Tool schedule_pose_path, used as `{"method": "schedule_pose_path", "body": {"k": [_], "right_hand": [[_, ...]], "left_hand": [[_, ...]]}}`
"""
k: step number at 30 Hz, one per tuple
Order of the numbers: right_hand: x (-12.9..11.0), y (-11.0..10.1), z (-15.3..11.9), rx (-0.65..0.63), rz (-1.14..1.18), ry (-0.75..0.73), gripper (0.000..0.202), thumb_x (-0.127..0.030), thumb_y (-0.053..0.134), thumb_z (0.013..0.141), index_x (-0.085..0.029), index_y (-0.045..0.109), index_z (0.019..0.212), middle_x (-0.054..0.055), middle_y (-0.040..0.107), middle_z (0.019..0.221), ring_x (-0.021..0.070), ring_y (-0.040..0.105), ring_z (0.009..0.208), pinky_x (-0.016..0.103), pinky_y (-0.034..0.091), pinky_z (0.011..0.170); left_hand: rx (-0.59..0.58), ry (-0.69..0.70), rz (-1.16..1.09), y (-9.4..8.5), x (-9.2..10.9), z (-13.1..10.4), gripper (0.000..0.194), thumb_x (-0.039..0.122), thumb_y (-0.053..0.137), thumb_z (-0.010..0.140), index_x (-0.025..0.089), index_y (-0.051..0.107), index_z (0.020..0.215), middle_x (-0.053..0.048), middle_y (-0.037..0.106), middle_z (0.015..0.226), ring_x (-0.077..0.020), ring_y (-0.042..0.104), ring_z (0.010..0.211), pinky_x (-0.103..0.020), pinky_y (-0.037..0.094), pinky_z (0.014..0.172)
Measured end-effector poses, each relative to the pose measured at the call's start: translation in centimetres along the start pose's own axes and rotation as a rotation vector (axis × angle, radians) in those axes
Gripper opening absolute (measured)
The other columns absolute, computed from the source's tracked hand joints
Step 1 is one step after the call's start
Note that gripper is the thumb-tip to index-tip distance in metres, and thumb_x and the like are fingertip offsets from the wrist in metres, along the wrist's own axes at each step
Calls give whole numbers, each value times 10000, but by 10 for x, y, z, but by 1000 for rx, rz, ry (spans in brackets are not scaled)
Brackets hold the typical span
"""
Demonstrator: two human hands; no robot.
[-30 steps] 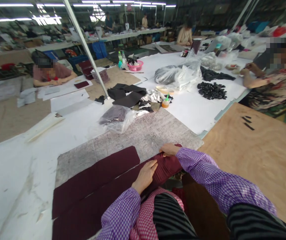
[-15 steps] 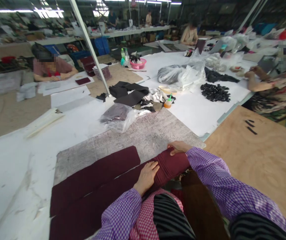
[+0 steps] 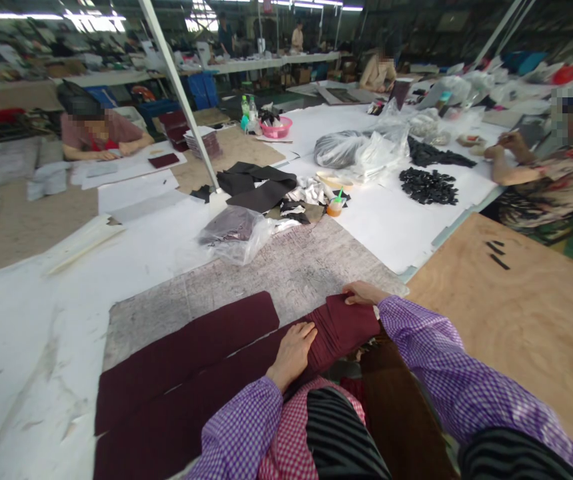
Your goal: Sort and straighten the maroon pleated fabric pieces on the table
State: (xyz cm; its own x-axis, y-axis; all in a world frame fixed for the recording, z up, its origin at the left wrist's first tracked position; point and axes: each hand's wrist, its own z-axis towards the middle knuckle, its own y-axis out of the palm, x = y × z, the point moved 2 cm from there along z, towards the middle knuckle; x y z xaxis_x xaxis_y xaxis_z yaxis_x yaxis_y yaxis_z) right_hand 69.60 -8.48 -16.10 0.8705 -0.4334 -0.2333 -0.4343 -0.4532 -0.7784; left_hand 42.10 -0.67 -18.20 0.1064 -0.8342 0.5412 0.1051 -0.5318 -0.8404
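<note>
Two rows of maroon fabric pieces lie side by side on a stained grey board (image 3: 311,257). The far row (image 3: 186,350) is untouched. My left hand (image 3: 293,350) rests flat on the near row (image 3: 166,427), its fingers stretched out towards a band of closely overlapped edges. At the right end of that row, my right hand (image 3: 363,293) has its fingers bent over the far edge of the top maroon piece (image 3: 353,320), pinching it. The thumb of my right hand is mostly hidden.
Beyond the board lie a clear plastic bag (image 3: 239,233), black fabric scraps (image 3: 261,190) and a small glue bottle (image 3: 335,205). A wooden board (image 3: 516,320) is at the right. People sit at the left and right; a white pole (image 3: 181,93) stands mid-left.
My right hand has shifted slightly right, and the top maroon piece beneath it now sits at an angle, further right. My left hand has stayed on the near row.
</note>
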Motion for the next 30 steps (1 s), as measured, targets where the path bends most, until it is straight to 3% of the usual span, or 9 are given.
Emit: {"method": "schedule_pose_path", "body": {"k": [12, 17, 24, 30], "right_hand": [[-8, -3, -2, -33, -64, 12, 258, -361, 582, 887, -147, 622, 1026, 54, 645, 1012, 209, 614, 921, 400, 493, 829], [-8, -2, 0, -36, -68, 13, 243, -343, 578, 893, -142, 613, 1024, 56, 634, 1022, 204, 609, 922, 407, 495, 828], [-1, -3, -5, -21, -55, 27, 298, -335, 573, 898, -155, 572, 1135, 74, 605, 1116, 222, 592, 991, 434, 487, 862], [3, -4, -6, -26, -48, 35, 272, -318, 576, 898, -158, 583, 1117, 74, 608, 1119, 220, 590, 1002, 433, 485, 871]], "left_hand": [[-6, -1, 24, -1, 3, 0, 380, 138, 498, 878, 177, 490, 1256, -94, 518, 1324, -246, 473, 1214, -479, 402, 1001], [-21, -14, 52, -5, 7, 2, 453, 146, 477, 887, 181, 404, 1332, -103, 513, 1318, -246, 485, 1190, -474, 402, 989], [-49, -20, 129, 1, 7, 5, 458, 139, 508, 856, 185, 431, 1305, -103, 462, 1354, -270, 458, 1186, -483, 389, 971], [-59, 7, 159, 2, 6, 4, 495, 104, 504, 841, 183, 413, 1320, -96, 435, 1394, -267, 432, 1208, -466, 368, 987]]}}
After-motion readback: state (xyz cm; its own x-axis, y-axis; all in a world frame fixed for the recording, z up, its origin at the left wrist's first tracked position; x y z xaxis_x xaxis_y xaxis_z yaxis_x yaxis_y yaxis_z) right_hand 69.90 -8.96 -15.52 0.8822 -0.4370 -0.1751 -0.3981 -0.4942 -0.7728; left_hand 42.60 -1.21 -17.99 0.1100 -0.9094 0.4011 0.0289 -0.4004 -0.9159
